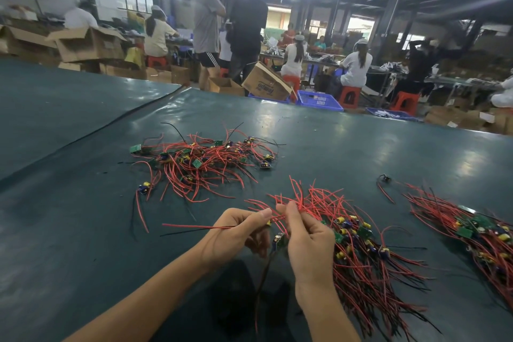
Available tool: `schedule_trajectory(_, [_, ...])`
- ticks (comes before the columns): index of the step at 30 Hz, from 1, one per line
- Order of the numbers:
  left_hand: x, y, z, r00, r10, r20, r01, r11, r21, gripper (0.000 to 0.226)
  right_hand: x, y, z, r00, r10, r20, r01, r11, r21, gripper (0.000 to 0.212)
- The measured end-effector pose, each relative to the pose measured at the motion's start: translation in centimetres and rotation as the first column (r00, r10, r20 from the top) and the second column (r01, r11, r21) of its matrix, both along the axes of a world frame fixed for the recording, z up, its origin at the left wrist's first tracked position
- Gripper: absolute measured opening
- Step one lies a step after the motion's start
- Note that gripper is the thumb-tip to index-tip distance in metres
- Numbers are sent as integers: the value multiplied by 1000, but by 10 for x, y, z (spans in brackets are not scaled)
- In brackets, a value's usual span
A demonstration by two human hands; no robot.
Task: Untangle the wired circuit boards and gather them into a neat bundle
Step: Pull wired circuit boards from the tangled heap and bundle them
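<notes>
Lower centre: left hand (236, 233) pinches one thin red wire (194, 227); right hand (308, 244) curls fingers round the red-wired green circuit boards (358, 241) on the dark tabletop (83, 230). Likely light, floppy, snag-prone; hold wires, not boards.

On the table (83, 230), tangled pile (202, 166) lies behind near bundle (358, 253), right bundle (477, 233) alongside.
</notes>
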State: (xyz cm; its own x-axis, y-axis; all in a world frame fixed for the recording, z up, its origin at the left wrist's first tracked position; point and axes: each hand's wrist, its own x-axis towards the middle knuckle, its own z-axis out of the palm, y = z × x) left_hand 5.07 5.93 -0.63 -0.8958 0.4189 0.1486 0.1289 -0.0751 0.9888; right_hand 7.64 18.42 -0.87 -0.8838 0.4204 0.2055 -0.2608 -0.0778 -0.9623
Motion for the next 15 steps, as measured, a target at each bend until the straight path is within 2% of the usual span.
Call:
schedule_trajectory(4, [-3, -5, 3, 1000, 2, 0, -2, 1000, 17, 49, -4, 29, 3, 988, -142, 68, 153, 966, -208, 32])
schedule_trajectory(6, [-1, -5, 3, 1000, -7, -1, 7, 1000, 18, 50, -4, 36, 3, 980, -189, 56, 197, 952, -234, 32])
schedule_trajectory(11, [-1, -7, 2, 998, 43, 53, -47, 995, 84, 50, -1, 24, 6, 990, -142, -11, 136, 967, -217, 37])
schedule_trajectory(15, [-1, -9, 2, 997, 15, 78, -25, 993, 119, 52, 4, 11, 5, 1000, 12, -1, -12, 1000, -26, 48])
